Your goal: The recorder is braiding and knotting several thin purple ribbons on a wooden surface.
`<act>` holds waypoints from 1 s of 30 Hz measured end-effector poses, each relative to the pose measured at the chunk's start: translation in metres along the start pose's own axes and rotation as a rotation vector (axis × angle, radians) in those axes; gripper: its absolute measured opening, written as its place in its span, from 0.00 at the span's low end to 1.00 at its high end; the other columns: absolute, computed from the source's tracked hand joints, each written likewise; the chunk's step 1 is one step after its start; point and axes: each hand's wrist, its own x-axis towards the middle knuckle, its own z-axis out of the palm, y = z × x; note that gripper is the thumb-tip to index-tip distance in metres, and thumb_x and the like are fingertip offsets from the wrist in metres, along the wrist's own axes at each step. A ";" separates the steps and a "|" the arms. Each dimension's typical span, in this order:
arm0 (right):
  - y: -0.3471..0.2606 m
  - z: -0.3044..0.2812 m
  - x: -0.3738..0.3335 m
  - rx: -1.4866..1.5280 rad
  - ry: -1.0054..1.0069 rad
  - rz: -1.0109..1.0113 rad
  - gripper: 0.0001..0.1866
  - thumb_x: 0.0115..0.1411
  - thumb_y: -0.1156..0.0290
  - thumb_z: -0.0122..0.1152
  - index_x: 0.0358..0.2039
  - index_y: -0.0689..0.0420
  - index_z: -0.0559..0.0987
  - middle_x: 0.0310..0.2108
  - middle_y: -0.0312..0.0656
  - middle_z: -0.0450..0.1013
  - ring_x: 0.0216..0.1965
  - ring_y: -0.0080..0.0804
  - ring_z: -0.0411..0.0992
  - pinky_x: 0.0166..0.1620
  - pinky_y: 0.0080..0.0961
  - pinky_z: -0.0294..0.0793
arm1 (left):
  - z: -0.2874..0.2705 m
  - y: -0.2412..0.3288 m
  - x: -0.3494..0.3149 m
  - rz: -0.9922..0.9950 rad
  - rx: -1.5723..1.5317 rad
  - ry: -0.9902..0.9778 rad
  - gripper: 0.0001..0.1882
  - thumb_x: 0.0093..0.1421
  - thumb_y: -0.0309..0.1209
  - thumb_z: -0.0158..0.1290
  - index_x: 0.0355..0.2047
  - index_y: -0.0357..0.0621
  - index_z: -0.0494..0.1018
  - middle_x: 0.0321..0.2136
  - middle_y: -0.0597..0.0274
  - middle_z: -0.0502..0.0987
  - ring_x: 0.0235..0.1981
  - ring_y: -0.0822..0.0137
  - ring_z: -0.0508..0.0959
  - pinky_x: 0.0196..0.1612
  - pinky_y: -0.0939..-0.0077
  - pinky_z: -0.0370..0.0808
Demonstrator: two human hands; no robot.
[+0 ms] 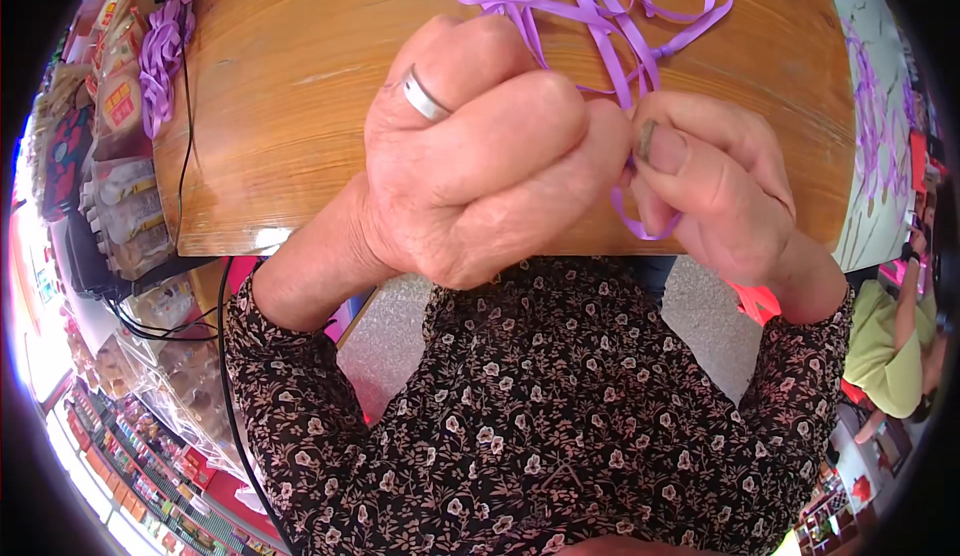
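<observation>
Purple ribbon lies in loose loops across the far side of the wooden table, a strand running toward the near edge. The left hand is curled into a fist, its fingertips hidden, so what it grips I cannot tell. The right hand, touching it, pinches the ribbon between thumb and fingers. A purple bundle lies at the table's left edge; a silver ring circles a left finger

Fingertips on the left hand are curled out of sight, and the fingers hide part of the purple ribbon too. Top edge chops off the ribbon pile, and shelf goods lower left are way too tiny.
</observation>
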 end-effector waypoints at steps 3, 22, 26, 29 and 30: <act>0.007 -0.001 0.008 -0.003 0.006 -0.099 0.20 0.62 0.57 0.43 0.26 0.63 0.71 0.18 0.35 0.64 0.18 0.18 0.57 0.22 0.16 0.54 | 0.000 -0.003 -0.002 -0.016 0.007 -0.023 0.12 0.41 0.21 0.58 0.29 0.33 0.74 0.19 0.62 0.70 0.15 0.69 0.65 0.17 0.77 0.59; 0.019 -0.033 0.024 -0.118 0.094 -0.430 0.15 0.62 0.63 0.50 0.27 0.63 0.72 0.22 0.33 0.65 0.20 0.15 0.54 0.23 0.13 0.52 | 0.001 0.009 0.003 -0.666 -0.294 -0.050 0.07 0.50 0.25 0.57 0.30 0.36 0.74 0.21 0.63 0.71 0.21 0.69 0.67 0.25 0.79 0.63; 0.016 -0.043 0.021 -0.091 0.102 -0.464 0.13 0.61 0.65 0.52 0.27 0.62 0.72 0.22 0.34 0.65 0.20 0.15 0.54 0.23 0.13 0.52 | 0.003 0.010 0.009 -0.797 -0.341 -0.074 0.07 0.49 0.25 0.58 0.29 0.38 0.74 0.21 0.61 0.71 0.22 0.66 0.69 0.27 0.77 0.66; 0.011 -0.050 0.014 -0.043 0.140 -0.430 0.12 0.61 0.66 0.52 0.26 0.62 0.72 0.22 0.34 0.64 0.21 0.15 0.54 0.23 0.13 0.52 | 0.010 0.008 0.008 -0.813 -0.329 -0.067 0.10 0.51 0.24 0.57 0.34 0.37 0.74 0.27 0.57 0.72 0.28 0.64 0.71 0.32 0.76 0.68; 0.009 -0.052 0.009 -0.027 0.173 -0.485 0.11 0.61 0.67 0.52 0.27 0.62 0.72 0.21 0.33 0.63 0.21 0.15 0.54 0.23 0.14 0.51 | 0.012 0.007 0.010 -0.785 -0.350 -0.069 0.10 0.51 0.24 0.57 0.34 0.37 0.74 0.27 0.57 0.72 0.28 0.64 0.71 0.32 0.76 0.68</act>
